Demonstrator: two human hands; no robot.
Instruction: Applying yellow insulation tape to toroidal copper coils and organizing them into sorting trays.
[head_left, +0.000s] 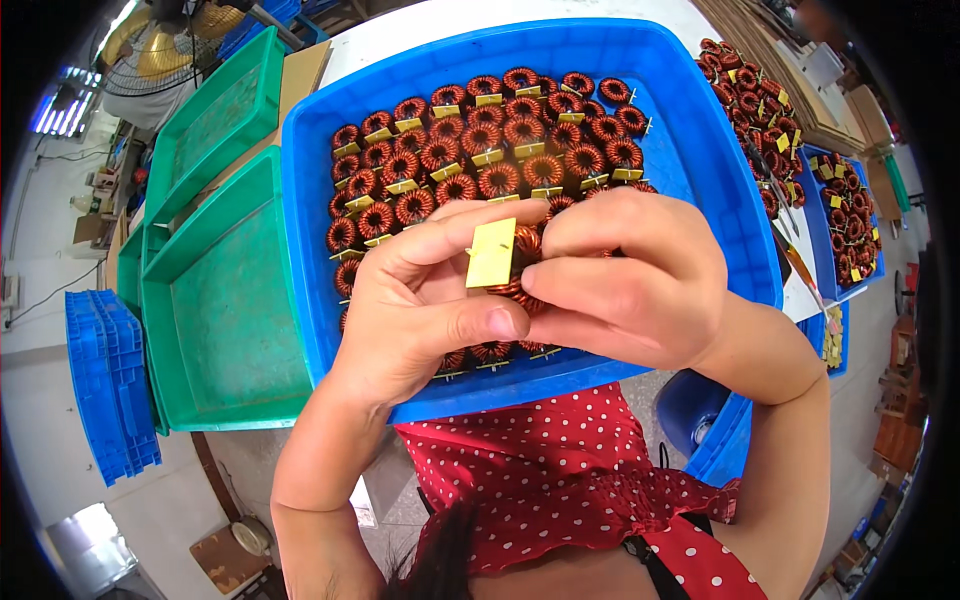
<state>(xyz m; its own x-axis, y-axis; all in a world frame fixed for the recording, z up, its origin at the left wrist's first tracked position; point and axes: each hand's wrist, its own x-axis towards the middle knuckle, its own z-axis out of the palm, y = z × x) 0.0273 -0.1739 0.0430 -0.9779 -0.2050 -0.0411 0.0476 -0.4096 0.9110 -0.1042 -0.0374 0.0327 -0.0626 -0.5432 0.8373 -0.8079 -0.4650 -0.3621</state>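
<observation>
Head view: copper coil (527, 246) with a yellow plate (491, 254) sits between the two hands, above the near half of a big blue tray (690, 165). Plate faces left, toward the left palm; coil windings show to its right and just under it. Left hand (405, 285) holds the piece, fingers curled behind and over the top, thumb below. Right hand (640, 275) is bunched narrow, index and middle fingertips against the coil's right side; can't tell whether it grips the coil itself or a wire end.

Tray below holds rows of similar coils (498, 180), most with yellow plates. Green trays (225, 330) at left; a loose heap of coils (745, 95) to the right, plus a smaller blue bin (870, 275) of more coils.

Hidden: much of the held coil, behind plate and fingers; right thumb mostly under its own fingers; left fingertips behind the piece. Hands cover the nearer coils in the tray, so rows there are broken up. Thin items by the tray's right edge too small to identify. Fan (160, 50) top left cut by the dark fisheye rim.
</observation>
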